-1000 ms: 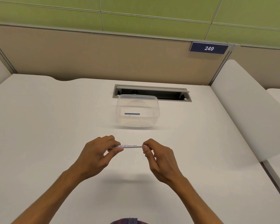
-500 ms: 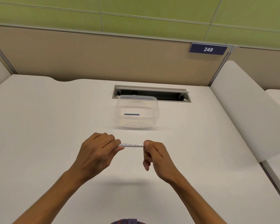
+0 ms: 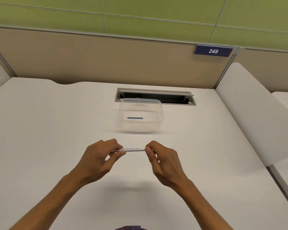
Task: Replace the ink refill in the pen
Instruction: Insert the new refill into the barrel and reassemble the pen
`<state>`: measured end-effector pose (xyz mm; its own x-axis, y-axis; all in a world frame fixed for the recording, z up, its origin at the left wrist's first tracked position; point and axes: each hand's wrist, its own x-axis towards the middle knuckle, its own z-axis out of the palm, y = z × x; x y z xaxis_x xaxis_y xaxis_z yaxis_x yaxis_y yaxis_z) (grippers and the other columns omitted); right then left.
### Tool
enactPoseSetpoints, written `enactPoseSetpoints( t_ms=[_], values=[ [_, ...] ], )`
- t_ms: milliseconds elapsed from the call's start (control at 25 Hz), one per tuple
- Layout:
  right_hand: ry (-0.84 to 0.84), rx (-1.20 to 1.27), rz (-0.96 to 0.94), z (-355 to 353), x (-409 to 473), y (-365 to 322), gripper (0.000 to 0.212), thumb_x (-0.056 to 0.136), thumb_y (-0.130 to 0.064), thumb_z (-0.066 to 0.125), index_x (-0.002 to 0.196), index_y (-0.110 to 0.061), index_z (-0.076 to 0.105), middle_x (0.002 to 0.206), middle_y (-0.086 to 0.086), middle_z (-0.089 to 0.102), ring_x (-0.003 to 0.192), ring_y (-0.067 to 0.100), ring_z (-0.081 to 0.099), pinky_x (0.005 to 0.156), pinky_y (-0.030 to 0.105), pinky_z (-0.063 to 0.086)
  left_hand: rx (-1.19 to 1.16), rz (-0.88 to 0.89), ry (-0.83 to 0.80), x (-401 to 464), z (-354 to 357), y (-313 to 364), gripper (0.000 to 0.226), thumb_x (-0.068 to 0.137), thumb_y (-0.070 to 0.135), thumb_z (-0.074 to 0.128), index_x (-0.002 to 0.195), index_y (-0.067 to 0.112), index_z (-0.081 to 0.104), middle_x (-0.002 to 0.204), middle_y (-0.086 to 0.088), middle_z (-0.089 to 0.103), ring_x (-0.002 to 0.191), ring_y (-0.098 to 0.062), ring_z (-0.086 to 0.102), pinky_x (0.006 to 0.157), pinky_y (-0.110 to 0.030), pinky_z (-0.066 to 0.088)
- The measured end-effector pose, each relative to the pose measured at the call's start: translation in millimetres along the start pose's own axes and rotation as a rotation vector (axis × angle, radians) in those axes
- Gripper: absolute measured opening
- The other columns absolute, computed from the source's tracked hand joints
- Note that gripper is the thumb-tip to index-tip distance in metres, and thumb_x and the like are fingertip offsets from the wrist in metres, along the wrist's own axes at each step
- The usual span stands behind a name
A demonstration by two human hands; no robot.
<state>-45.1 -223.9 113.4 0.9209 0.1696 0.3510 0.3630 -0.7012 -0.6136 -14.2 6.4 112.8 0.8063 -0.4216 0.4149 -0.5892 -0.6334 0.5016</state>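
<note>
Hands hold the pen level above the surface, left hand pinching its left end, right hand pinching its right end. Farther off, a refill lies in a clear tub.

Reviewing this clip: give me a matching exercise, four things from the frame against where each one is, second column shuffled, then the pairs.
Things:
1. pen
2. blue refill
3. clear box
4. number sign

Places:
A. on the partition, upper right
B. inside the box
C. held between both hands
D. on the desk, in front of the cable slot

Pairs: 1-C, 2-B, 3-D, 4-A
</note>
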Motion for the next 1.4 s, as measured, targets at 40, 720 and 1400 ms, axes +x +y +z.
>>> enactPoseSetpoints(
  t_ms=[40, 720, 1400],
  values=[
    [-0.001, 0.012, 0.007, 0.6, 0.0, 1.0, 0.029, 0.1, -0.039, 0.032, 0.079, -0.023, 0.044, 0.063, -0.004, 0.046, 0.055, 0.021, 0.041, 0.052, 0.038, 0.042, 0.005, 0.009, 0.011, 0.3, 0.3, 1.1, 0.027, 0.094, 0.042, 0.047, 0.084, 0.022, 0.063, 0.072, 0.027, 0.041, 0.06, -0.001, 0.039, 0.058, -0.015, 0.031],
    [-0.095, 0.137, 0.198, 1.6, 3.0, -4.4, 0.035, 0.097, -0.049, 0.032, 0.076, -0.024, 0.045, 0.061, 0.005, 0.05, 0.054, 0.021, 0.046, 0.056, 0.04, 0.043, 0.194, 0.103, 0.048, -0.4, 4.6, -1.6, 0.025, 0.095, 0.034, 0.051, 0.089, 0.016, 0.067, 0.073, 0.007, 0.057, 0.063, -0.017, 0.051, 0.066, -0.025, 0.039],
    [-0.186, 0.461, 0.35, 1.8, 9.1, -2.4, 0.042, 0.105, -0.029, 0.037, 0.064, -0.018, 0.038, 0.054, -0.006, 0.036, 0.052, 0.018, 0.035, 0.053, 0.033, 0.036, 0.403, 0.247, 0.115, 2.1, 2.5, 0.1, 0.022, 0.095, 0.026, 0.054, 0.084, 0.01, 0.067, 0.07, 0.001, 0.058, 0.059, -0.022, 0.049, 0.06, -0.029, 0.036]
  ],
)
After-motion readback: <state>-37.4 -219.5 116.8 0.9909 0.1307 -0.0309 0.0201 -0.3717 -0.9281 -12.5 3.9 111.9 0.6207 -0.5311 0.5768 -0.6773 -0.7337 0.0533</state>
